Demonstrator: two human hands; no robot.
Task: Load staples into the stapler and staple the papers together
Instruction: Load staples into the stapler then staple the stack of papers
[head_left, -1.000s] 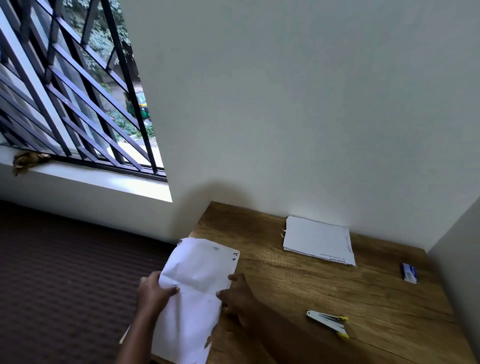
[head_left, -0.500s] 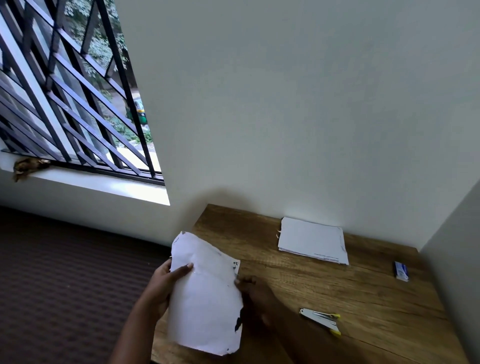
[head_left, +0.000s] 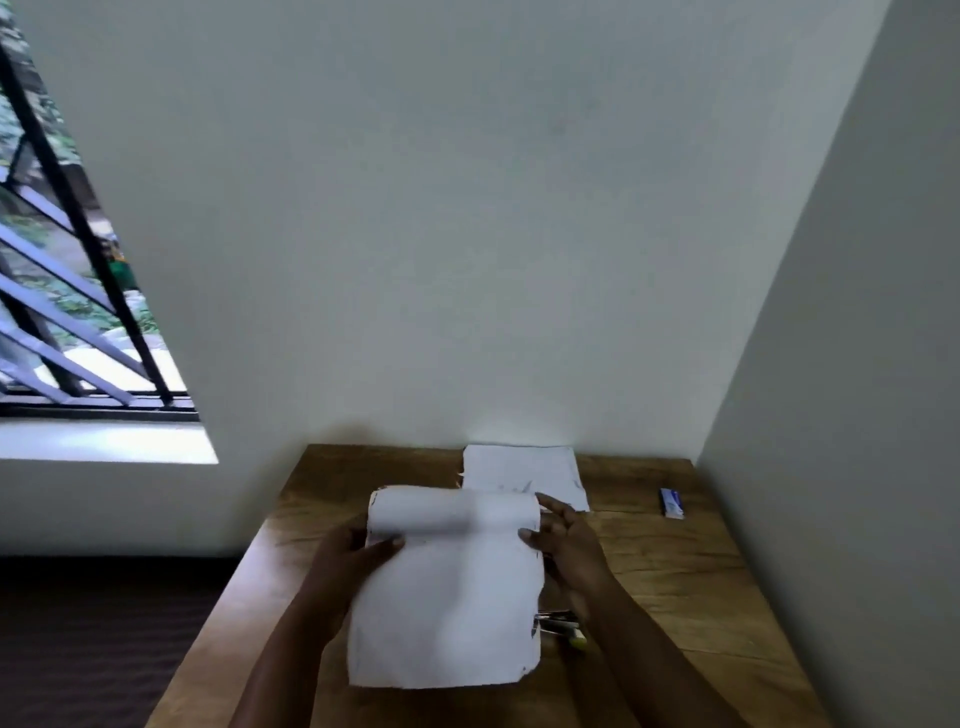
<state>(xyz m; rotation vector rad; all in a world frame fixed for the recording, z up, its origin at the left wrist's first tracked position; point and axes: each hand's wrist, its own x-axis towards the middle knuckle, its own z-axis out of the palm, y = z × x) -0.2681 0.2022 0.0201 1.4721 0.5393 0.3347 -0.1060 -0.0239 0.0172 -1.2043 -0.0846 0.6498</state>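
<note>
i hold the sheet (head_left: 449, 597) up over the desk (head_left: 675, 597), my left hand (head_left: 345, 564) pinching its left edge and my right hand (head_left: 563, 540) pinching the right, the top curling over. i'd best square it onto the paper stack (head_left: 524, 470) near the wall before stapling. the stapler (head_left: 563, 626) peeks from under its right edge; the staple box (head_left: 671, 502) lies far right. beyond, a pale wall and a barred window (head_left: 62, 291).
</note>
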